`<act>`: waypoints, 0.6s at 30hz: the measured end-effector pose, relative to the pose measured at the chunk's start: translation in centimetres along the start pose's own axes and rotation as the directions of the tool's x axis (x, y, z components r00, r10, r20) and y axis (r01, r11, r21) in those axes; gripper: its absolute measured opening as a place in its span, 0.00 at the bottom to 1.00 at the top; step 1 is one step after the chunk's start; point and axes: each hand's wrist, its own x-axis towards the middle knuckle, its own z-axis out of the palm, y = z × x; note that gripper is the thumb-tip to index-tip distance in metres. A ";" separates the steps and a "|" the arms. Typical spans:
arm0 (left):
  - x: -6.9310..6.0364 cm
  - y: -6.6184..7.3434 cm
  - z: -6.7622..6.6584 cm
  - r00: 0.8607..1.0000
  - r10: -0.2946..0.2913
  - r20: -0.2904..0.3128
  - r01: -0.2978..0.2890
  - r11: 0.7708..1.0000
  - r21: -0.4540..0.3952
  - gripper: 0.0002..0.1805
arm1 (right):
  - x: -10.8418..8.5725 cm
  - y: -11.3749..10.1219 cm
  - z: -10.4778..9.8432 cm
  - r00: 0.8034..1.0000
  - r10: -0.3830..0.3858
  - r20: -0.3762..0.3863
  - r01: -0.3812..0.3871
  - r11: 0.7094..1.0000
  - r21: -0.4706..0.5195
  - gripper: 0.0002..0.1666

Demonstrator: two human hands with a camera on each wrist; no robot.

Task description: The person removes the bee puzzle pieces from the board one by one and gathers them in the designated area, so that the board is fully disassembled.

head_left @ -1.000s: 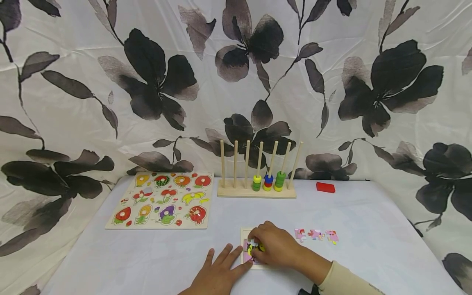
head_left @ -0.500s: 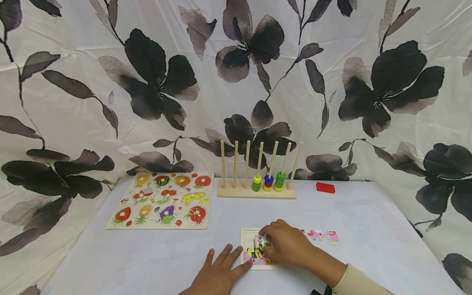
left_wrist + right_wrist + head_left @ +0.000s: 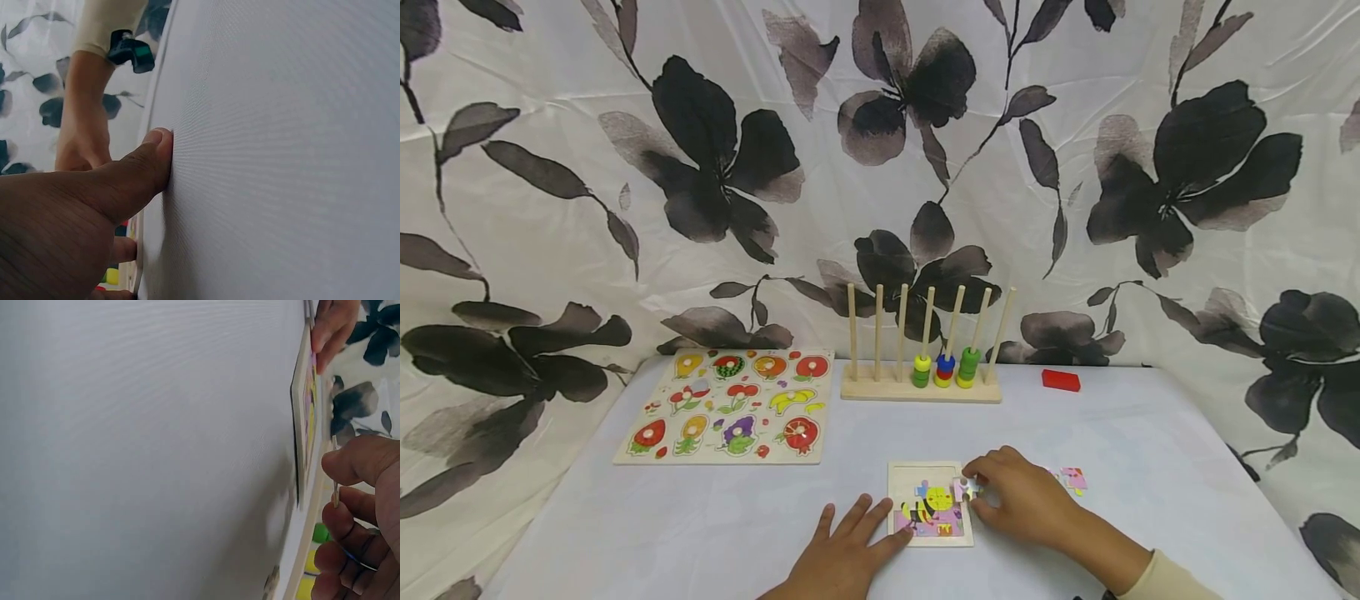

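A small wooden puzzle tray [image 3: 893, 477] lies near the front of the table, with several joined pieces showing a yellow bee [image 3: 937, 500] on pink. My left hand [image 3: 848, 546] rests spread at the tray's left edge, its fingertips touching it. My right hand [image 3: 1026, 500] pinches a pink-and-white puzzle piece [image 3: 964, 489] over the tray's right edge. In the right wrist view that puzzle piece [image 3: 335, 499] appears edge-on between thumb and fingers, apart from the tray [image 3: 300, 425]. Loose puzzle pieces [image 3: 1073, 477] lie to the right, partly hidden behind the right hand.
A fruit peg puzzle board [image 3: 752, 454] lies at the back left. Behind the tray stands a wooden peg rack [image 3: 880, 392] with green, yellow, blue and red rings. A red block [image 3: 1061, 381] sits at the back right. A floral cloth [image 3: 1030, 250] hangs behind the white table.
My right hand has moved right from the tray's middle, pinching a piece, and the bee picture is uncovered. The left hand stays in place.
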 end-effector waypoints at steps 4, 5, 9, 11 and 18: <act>-0.1 0.0 -0.1 1.000 0.008 -0.009 -0.007 1.000 0.012 0.52 | -0.8 0.6 -0.4 1.000 0.011 0.002 -0.011 1.000 0.004 0.19; -0.1 0.0 -0.1 1.000 0.010 -0.012 -0.010 1.000 0.015 0.52 | -0.9 0.8 -0.4 1.000 0.011 -0.002 -0.011 1.000 0.003 0.19; -0.1 -0.1 -0.1 0.999 0.024 -0.028 -0.023 0.999 0.028 0.52 | -1.6 1.6 -0.6 1.000 0.007 -0.027 -0.008 1.000 -0.011 0.18; -0.1 -0.1 0.0 0.999 0.029 -0.033 -0.028 0.999 0.030 0.52 | -1.9 1.9 -0.7 0.999 0.023 -0.032 -0.024 1.000 -0.020 0.18; -0.1 -0.1 0.0 1.000 0.022 -0.018 -0.022 1.000 0.012 0.52 | -2.9 2.7 -0.7 0.994 0.113 -0.005 -0.113 0.993 -0.034 0.19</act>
